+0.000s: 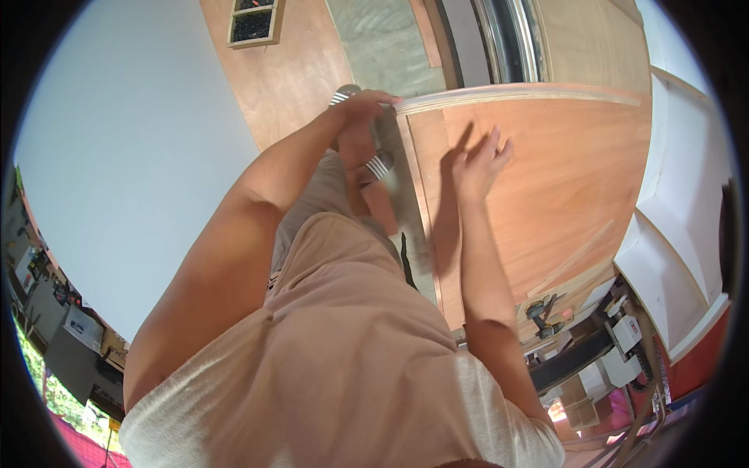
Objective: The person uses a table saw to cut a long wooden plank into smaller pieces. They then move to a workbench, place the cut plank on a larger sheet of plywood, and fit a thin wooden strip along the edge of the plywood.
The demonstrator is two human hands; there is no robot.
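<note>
My left hand [367, 105] reaches forward, its fingertips at the left end of a long, pale layered plywood edge [519, 91]; its thumb is hard to make out. My right hand [484, 164] is raised in front of the plywood panel [546, 187] below that edge, fingers apart and curved, holding nothing, with its shadow on the panel. A narrower wooden strip [421, 179] runs down the panel's left side. My sandalled feet [374, 168] show beneath my left hand.
A large white sheet [140, 156] fills the left. Ahead are a small tray of dark hardware [251, 23] on plywood and a metal rail [507, 39]. A drill [546, 320], machinery [624, 335] and white angled panels [679, 195] lie to the right.
</note>
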